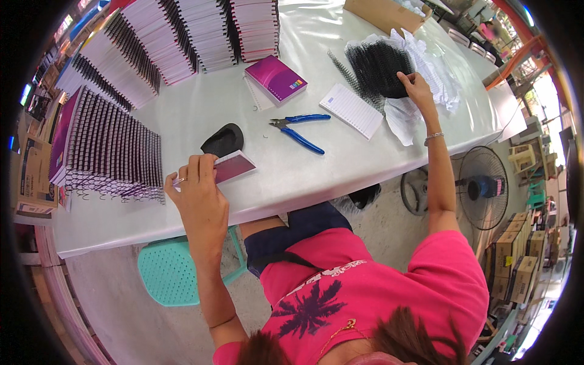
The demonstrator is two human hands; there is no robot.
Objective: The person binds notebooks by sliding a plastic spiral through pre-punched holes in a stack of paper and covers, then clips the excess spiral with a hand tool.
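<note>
A broad white tabletop (188, 109) fills the scene, with a person (389, 286) in a pink shirt at its near edge. Stacks of coil-bound notebooks (207, 36) rise in a row along the far left side, and a further pile (115, 140) of bound notebooks stands near the left end, wire bindings facing inward. On the floor are a black fan (483, 187) to the right and a green stool (167, 271) to the left. A cardboard box (383, 15) sits at the far edge of the tabletop, beyond crumpled white paper (426, 67) that lies under and around a bundle of black coils (380, 67).

The right hand (420, 91) reaches the bundle's right side, so the coils lie just left of its fingertips; whether that grip has closed on a coil cannot be told. The left hand (204, 188), near the front left edge, has its grip clasped on a purple booklet (236, 166), which is tilted and juts out to the right of the fingers.

Between the hands lie a purple notebook (275, 79), a lined white pad (353, 111) just beside the coils, and blue-handled pliers (307, 118), opened. A dark curved object (225, 140) rests just behind the booklet. Smallest of all, a bracelet (434, 135) circles the right wrist.
</note>
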